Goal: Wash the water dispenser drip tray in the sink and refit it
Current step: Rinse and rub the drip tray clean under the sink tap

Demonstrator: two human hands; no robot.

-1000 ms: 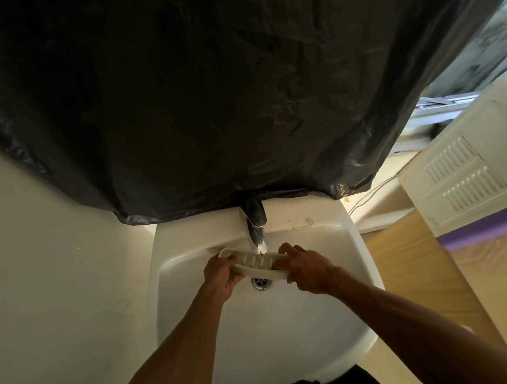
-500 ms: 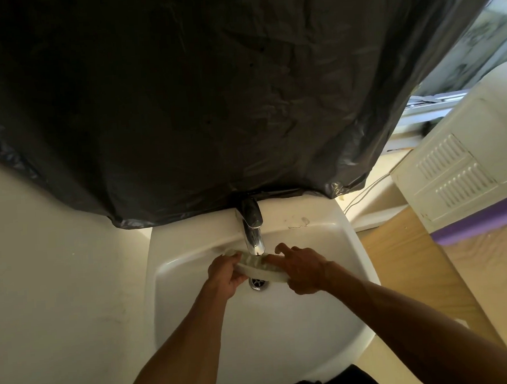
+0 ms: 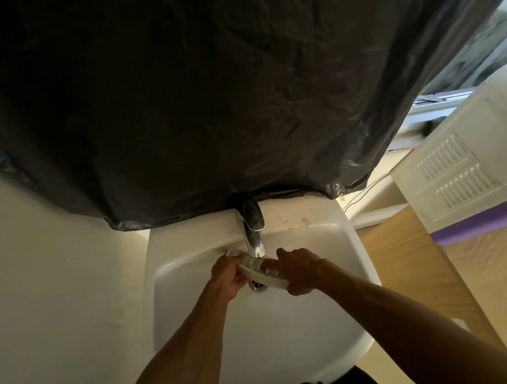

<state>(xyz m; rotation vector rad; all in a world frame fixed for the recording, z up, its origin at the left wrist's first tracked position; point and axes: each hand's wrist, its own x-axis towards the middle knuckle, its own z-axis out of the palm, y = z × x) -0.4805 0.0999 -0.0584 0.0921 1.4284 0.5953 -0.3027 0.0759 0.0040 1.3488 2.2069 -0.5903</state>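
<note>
While held over the white sink (image 3: 357, 304), the drip tray (image 3: 258, 270) is gripped at both ends, just below the chrome tap (image 3: 253, 233) and above the drain (image 3: 256, 285). Its left end is clasped by the left hand (image 3: 227, 275), fingers curled around it. Its right, nearer end is pinched by the right hand (image 3: 300, 270). Black plastic sheeting (image 3: 210, 90) is hung at the far side.

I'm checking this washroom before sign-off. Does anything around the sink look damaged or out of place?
Yes. A crumpled black plastic sheet hangs over the wall above the chrome tap, covering whatever is behind it. The white ceramic sink rim right of the tap bears a brownish stain or chip.
</note>
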